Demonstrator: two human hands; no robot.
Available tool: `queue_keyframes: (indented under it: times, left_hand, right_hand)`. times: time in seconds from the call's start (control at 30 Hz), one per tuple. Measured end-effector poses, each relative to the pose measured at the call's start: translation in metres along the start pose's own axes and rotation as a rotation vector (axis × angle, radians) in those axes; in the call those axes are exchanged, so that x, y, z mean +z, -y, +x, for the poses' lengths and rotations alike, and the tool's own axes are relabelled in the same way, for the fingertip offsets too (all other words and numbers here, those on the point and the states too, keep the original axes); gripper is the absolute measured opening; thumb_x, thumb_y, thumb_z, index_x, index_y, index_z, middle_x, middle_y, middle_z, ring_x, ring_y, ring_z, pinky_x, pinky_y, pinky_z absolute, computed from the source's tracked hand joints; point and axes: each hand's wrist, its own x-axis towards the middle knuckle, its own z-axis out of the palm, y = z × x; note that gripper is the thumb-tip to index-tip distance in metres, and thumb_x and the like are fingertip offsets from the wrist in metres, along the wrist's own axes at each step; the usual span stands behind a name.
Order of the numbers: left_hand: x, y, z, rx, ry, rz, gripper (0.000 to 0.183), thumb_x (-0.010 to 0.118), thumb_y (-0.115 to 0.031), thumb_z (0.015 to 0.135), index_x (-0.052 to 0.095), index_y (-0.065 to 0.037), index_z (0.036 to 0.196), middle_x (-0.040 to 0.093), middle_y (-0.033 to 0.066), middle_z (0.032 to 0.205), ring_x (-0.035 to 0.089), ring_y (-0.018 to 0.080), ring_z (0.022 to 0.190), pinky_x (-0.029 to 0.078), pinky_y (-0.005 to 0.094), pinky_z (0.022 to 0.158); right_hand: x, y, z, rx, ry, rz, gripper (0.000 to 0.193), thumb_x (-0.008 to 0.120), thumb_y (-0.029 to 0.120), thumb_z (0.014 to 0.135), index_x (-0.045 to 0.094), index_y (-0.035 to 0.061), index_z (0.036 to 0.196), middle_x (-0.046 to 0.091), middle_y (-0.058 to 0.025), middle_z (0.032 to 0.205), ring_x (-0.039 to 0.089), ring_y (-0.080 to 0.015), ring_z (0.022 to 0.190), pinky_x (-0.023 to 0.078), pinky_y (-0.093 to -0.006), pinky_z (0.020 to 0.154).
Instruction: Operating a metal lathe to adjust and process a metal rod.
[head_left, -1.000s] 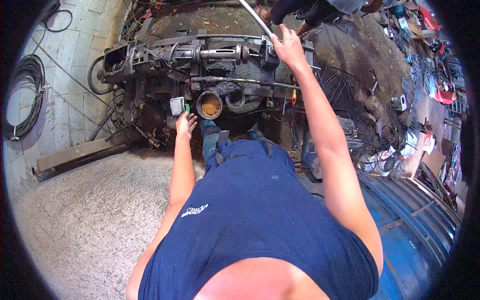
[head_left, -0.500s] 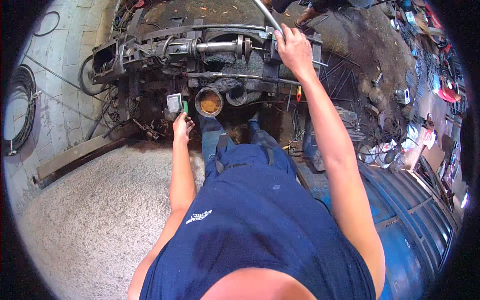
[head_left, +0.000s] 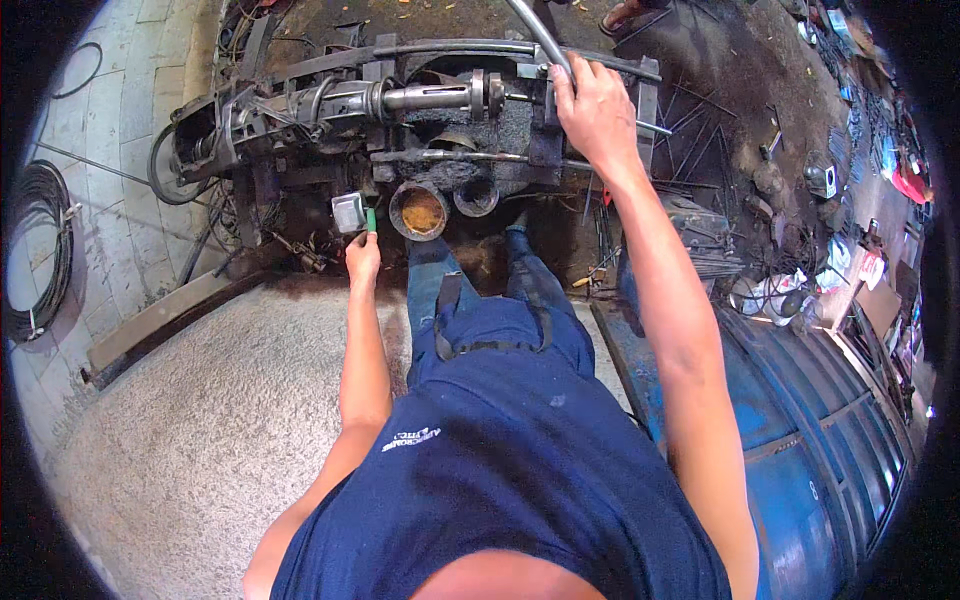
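Note:
My right hand (head_left: 600,112) is wrapped round a grey metal pipe (head_left: 535,28), which slants up to the far edge over the right end of a greasy machine. A horizontal steel shaft (head_left: 432,97) with a flange runs across that machine. Lower and to the left, the closed fingers of my left hand (head_left: 363,255) hold a small green handle (head_left: 371,219). Right beside it is a pale grey box-like piece (head_left: 348,213); I cannot tell whether the two are joined. A round can (head_left: 419,212) with orange-brown contents stands near my left hand.
A dark, open-topped round vessel (head_left: 476,196) sits beside the can. Coiled black hose (head_left: 40,250) lies on pale floor slabs at left. Blue ribbed metal panels (head_left: 800,440) fill the lower right. Thin rods (head_left: 700,140) and scrap litter the ground at right. Another person's foot (head_left: 620,18) shows at the far edge.
My right hand, still on the pipe, appears slightly farther right and lower. My left hand keeps the green handle, with its fingers closer together. The whole view has shifted a little.

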Motion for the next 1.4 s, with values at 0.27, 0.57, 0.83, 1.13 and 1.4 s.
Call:
queue_keyframes:
  times: [0.27, 0.57, 0.83, 1.13, 1.4]
  left_hand:
    - [-0.002, 0.005, 0.015, -0.020, 0.013, 0.165, 0.041, 0.057, -0.033, 0.089, 0.064, -0.001, 0.113, 0.067, 0.0197, 0.106, 0.063, 0.0305, 0.102, 0.046, 0.0371, 0.088]
    - [0.000, 0.003, 0.020, -0.065, 0.044, 0.218, 0.042, 0.058, -0.034, 0.088, 0.064, -0.001, 0.113, 0.067, 0.0204, 0.103, 0.064, 0.0309, 0.100, 0.046, 0.0378, 0.088]
    - [0.002, 0.019, 0.024, 0.100, -0.042, 0.188, 0.031, 0.057, -0.031, 0.091, 0.065, -0.001, 0.091, 0.056, 0.0029, 0.061, 0.054, 0.0139, 0.050, 0.045, 0.0316, 0.048]
    - [-0.002, -0.006, 0.007, -0.061, 0.051, 0.081, 0.038, 0.059, -0.031, 0.089, 0.065, -0.001, 0.112, 0.066, 0.0087, 0.073, 0.060, 0.0183, 0.059, 0.048, 0.0332, 0.057]
    - [-0.003, -0.011, 0.003, -0.070, 0.075, 0.103, 0.039, 0.058, -0.033, 0.090, 0.065, -0.002, 0.111, 0.067, 0.0099, 0.077, 0.062, 0.0187, 0.063, 0.048, 0.0332, 0.060]
  right_hand:
    - [0.004, -0.004, 0.003, -0.010, 0.014, 0.005, 0.032, 0.053, 0.031, 0.092, 0.061, 0.0016, 0.101, 0.063, -0.0194, 0.091, 0.060, -0.0367, 0.091, 0.050, -0.0462, 0.079]
    - [0.008, -0.002, 0.002, -0.009, -0.016, -0.012, 0.031, 0.054, 0.031, 0.091, 0.063, 0.0026, 0.098, 0.064, -0.0178, 0.088, 0.061, -0.0357, 0.088, 0.050, -0.0464, 0.077]
    - [0.009, -0.006, 0.004, -0.016, -0.014, -0.007, 0.030, 0.055, 0.033, 0.090, 0.063, 0.0039, 0.095, 0.064, -0.0171, 0.087, 0.061, -0.0352, 0.087, 0.050, -0.0467, 0.075]
    - [0.008, -0.001, 0.004, -0.011, 0.009, -0.014, 0.029, 0.055, 0.032, 0.090, 0.064, 0.0044, 0.094, 0.063, -0.0168, 0.089, 0.061, -0.0348, 0.090, 0.047, -0.0467, 0.079]
    - [0.013, -0.008, 0.003, -0.094, -0.104, -0.032, 0.028, 0.058, 0.030, 0.088, 0.065, 0.0032, 0.092, 0.062, -0.0168, 0.088, 0.060, -0.0339, 0.090, 0.045, -0.0464, 0.082]
